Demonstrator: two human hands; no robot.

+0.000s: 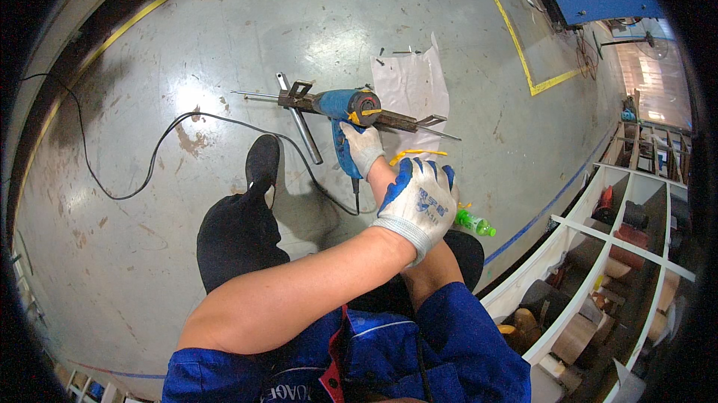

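Note:
My right hand [363, 147], in a white and blue work glove, is closed round the handle of a blue corded power drill [340, 102]. The drill sits low over a dark metal bar [396, 120] with small brackets and thin rods sticking out at both ends. Across my right forearm lies my left hand [420, 201], gloved too, its fingers curled over the forearm and partly hidden. A shiny metal tube [308, 137] lies on the floor, passing beneath the bar's left part. To the right of the drill, a white sheet [407, 81] runs partly under the bar.
Several bolts [381, 51] lie at the sheet's far end. A yellow strip [419, 153] and a green bottle [475, 222] are near my left hand. The drill's black cord [153, 156] snakes leftward over the floor. Shelving [591, 268] with assorted parts stands at right.

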